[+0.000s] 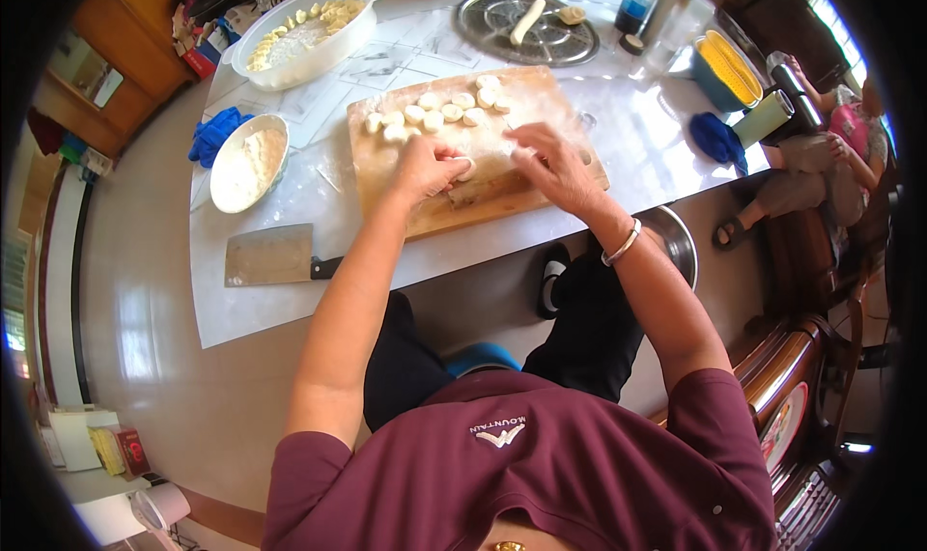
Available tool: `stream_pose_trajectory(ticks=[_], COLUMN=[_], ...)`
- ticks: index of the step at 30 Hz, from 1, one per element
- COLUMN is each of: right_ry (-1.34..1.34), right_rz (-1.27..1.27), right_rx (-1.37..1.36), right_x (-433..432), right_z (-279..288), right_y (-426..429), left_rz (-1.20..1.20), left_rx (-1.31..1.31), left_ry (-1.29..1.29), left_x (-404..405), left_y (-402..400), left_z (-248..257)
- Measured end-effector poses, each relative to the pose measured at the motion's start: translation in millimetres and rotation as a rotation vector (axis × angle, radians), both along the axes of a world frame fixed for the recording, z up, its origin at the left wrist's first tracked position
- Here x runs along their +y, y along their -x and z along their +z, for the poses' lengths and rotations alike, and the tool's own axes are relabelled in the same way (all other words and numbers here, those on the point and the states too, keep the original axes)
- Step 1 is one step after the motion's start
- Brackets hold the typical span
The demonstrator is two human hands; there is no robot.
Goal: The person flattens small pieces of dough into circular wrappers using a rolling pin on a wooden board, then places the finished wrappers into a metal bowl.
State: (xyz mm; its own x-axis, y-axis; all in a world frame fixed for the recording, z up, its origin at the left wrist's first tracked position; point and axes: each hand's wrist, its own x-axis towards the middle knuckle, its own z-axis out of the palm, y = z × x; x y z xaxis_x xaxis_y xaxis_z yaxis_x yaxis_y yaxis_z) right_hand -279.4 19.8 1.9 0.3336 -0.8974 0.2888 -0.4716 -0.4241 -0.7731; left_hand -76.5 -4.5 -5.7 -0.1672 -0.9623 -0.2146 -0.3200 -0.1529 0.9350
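My left hand (432,166) pinches a small piece of white dough (464,168) between thumb and fingers, over the near half of a floured wooden cutting board (378,181). To the right of it, my right hand (554,161) hovers over the board with its fingers apart and slightly blurred; I see nothing held in it. Several cut dough pieces (450,112) lie in a loose band across the board's far half. A cleaver (268,255) with a black handle rests on the table left of the board, its handle end partly behind my left forearm.
An oval bowl (279,177) of flour stands left of the board, beside a blue cloth (216,135). Farther back are a white plastic tray (319,60) with shaped dough pieces and a round steel tray (481,40) with a dough roll (527,22). Another person (833,156) sits at right.
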Motion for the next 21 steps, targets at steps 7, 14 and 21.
stream_pose_trajectory(ticks=[7,14,21], right_ry=[0.13,-0.029,0.16], right_rz=[-0.394,-0.437,-0.455], right_rx=[0.74,0.754,0.584], right_x=[-15,-40,-90], right_z=[-17,-13,-15], right_y=[-16,-28,-42], left_rz=[-0.254,-0.366,-0.284], left_rx=[-0.08,-0.174,-0.371], left_ry=[0.075,0.18,0.222], left_x=[-15,-27,-41], left_y=[1,4,0], left_z=[-6,-1,6])
